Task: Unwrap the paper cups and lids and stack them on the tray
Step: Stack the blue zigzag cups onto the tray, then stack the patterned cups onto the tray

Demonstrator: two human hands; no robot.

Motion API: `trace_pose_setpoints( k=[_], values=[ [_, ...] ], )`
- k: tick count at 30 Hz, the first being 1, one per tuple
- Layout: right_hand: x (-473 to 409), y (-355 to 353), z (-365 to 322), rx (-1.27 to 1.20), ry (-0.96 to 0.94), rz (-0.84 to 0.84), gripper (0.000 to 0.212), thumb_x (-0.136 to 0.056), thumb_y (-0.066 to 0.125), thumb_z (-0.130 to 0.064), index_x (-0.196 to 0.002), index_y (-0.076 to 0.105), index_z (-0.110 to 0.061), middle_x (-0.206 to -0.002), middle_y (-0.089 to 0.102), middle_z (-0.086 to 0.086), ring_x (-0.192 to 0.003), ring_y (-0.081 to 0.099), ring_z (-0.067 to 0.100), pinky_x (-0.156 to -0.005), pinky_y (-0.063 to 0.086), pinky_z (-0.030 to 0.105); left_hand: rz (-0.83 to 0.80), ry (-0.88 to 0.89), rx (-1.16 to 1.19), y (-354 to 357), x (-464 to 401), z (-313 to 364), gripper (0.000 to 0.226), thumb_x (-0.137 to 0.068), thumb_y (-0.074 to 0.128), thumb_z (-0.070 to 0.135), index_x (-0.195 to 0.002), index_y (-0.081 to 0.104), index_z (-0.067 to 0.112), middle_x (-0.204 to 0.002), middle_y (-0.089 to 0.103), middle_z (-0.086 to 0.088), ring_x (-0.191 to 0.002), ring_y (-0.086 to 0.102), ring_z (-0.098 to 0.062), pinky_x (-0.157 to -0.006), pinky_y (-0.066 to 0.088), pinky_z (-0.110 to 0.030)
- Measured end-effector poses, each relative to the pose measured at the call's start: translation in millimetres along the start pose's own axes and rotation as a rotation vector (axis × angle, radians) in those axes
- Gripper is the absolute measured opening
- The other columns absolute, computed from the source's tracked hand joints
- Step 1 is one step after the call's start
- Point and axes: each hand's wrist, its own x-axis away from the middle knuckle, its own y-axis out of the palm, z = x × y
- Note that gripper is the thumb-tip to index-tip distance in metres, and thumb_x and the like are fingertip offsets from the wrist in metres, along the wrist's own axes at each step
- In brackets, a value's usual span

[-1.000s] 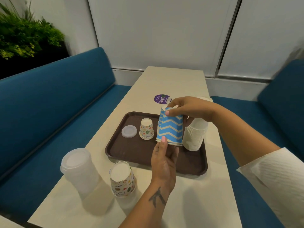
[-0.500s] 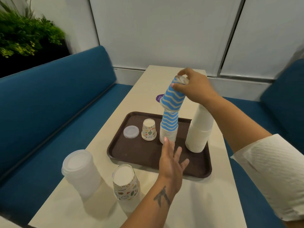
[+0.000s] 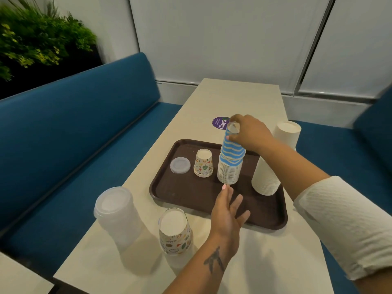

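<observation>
A brown tray [image 3: 191, 194] lies on the beige table. On it stands an upside-down stack of blue-and-white striped cups [image 3: 230, 164]. My right hand [image 3: 250, 132] grips the top cups of that stack. My left hand [image 3: 228, 211] hovers flat with spread fingers just in front of the stack's base, its middle fingertip almost at the rims. Also on the tray are a single patterned cup [image 3: 203, 163], a clear lid [image 3: 180, 165] and a tall stack of plain white cups [image 3: 267, 177].
On the table near me stand a wrapped stack of patterned cups [image 3: 176, 232] and a wrapped stack of clear lids [image 3: 116, 213]. A purple round sticker [image 3: 219, 123] lies beyond the tray. Blue benches flank the table on both sides.
My right hand has lowered the lifted blue cups down onto the stack, which now stands shorter and straighter. My left hand stays spread near the stack's base.
</observation>
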Motion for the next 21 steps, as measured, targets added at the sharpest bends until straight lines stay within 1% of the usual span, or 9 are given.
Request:
trace_pose_setpoints(
  k=[2, 4, 5, 7, 10, 12, 15, 18, 21],
  values=[
    [2, 10, 4, 0.021, 0.004, -0.06, 0.056, -0.086, 0.067, -0.035, -0.136, 0.044, -0.024, -0.13, 0.052, 0.01, -0.113, 0.054, 0.028, -0.087, 0.046, 0.037, 0.005, 0.012, -0.016, -2, 1, 0, 0.034, -0.098, 0.046, 0.04, -0.13, 0.05, 0.028, -0.143, 0.047, 0.004, -0.12, 0.055, -0.017, -0.088, 0.051, -0.039],
    [5, 13, 6, 0.031, 0.003, -0.12, 0.063, -0.088, 0.066, -0.033, -0.142, 0.038, -0.023, -0.138, 0.048, 0.01, -0.118, 0.053, 0.028, -0.09, 0.046, 0.035, 0.011, 0.018, -0.025, -3, 4, 1, 0.014, -0.099, 0.048, 0.037, -0.112, 0.053, 0.036, -0.14, 0.05, 0.005, -0.118, 0.056, -0.016, -0.087, 0.052, -0.038],
    [7, 13, 7, 0.043, -0.001, -0.147, 0.066, -0.088, 0.065, -0.034, -0.145, 0.034, -0.023, -0.144, 0.044, 0.01, -0.121, 0.051, 0.029, -0.092, 0.046, 0.036, 0.013, 0.022, -0.028, -3, 7, 2, 0.012, -0.099, 0.048, 0.036, -0.11, 0.053, 0.036, -0.139, 0.05, 0.005, -0.118, 0.056, -0.015, -0.086, 0.052, -0.037],
    [9, 9, 7, 0.072, -0.007, -0.185, 0.072, -0.09, 0.063, -0.038, -0.149, 0.026, -0.023, -0.153, 0.032, 0.009, -0.128, 0.047, 0.029, -0.096, 0.045, 0.037, 0.015, 0.035, -0.039, -3, 13, 3, 0.021, -0.099, 0.047, 0.037, -0.119, 0.053, 0.032, -0.138, 0.051, 0.006, -0.118, 0.056, -0.014, -0.084, 0.052, -0.036],
    [18, -4, 0, 0.0, -0.032, -0.121, 0.074, -0.09, 0.061, -0.04, -0.151, 0.021, -0.025, -0.16, 0.016, 0.005, -0.136, 0.038, 0.029, -0.103, 0.04, 0.039, -0.015, 0.085, -0.083, -1, 26, 3, 0.026, -0.098, 0.047, 0.037, -0.123, 0.054, 0.029, -0.134, 0.055, 0.008, -0.117, 0.056, -0.011, -0.09, 0.051, -0.037],
    [32, -14, -6, -0.099, -0.086, 0.019, 0.068, -0.091, 0.06, -0.039, -0.149, 0.028, -0.024, -0.157, 0.025, 0.003, -0.137, 0.038, 0.025, -0.105, 0.038, 0.037, -0.073, 0.149, -0.145, 1, 37, 3, 0.026, -0.099, 0.045, 0.036, -0.121, 0.058, 0.028, -0.13, 0.059, 0.01, -0.118, 0.056, -0.009, -0.095, 0.048, -0.039],
    [58, -26, -18, -0.253, -0.112, 0.168, 0.055, -0.091, 0.059, -0.041, -0.14, 0.041, -0.025, -0.143, 0.048, 0.001, -0.125, 0.049, 0.022, -0.096, 0.042, 0.034, -0.16, 0.264, -0.206, 6, 55, 8, 0.026, -0.1, 0.043, 0.032, -0.116, 0.062, 0.025, -0.123, 0.065, 0.008, -0.119, 0.057, -0.01, -0.093, 0.048, -0.036],
    [81, -28, -30, -0.378, -0.095, 0.176, 0.049, -0.091, 0.058, -0.044, -0.134, 0.047, -0.025, -0.133, 0.057, 0.0, -0.114, 0.056, 0.019, -0.092, 0.047, 0.034, -0.251, 0.407, -0.262, 10, 69, 19, 0.025, -0.099, 0.046, 0.03, -0.115, 0.062, 0.019, -0.118, 0.067, 0.006, -0.115, 0.06, -0.011, -0.088, 0.049, -0.031],
    [105, -22, -37, -0.544, -0.065, 0.13, 0.042, -0.092, 0.055, -0.045, -0.129, 0.051, -0.025, -0.126, 0.06, -0.001, -0.104, 0.059, 0.013, -0.092, 0.048, 0.031, -0.369, 0.545, -0.296, 9, 83, 36, 0.03, -0.088, 0.051, 0.041, -0.108, 0.061, 0.02, -0.108, 0.068, 0.008, -0.105, 0.062, -0.009, -0.084, 0.051, -0.029]
  ],
)
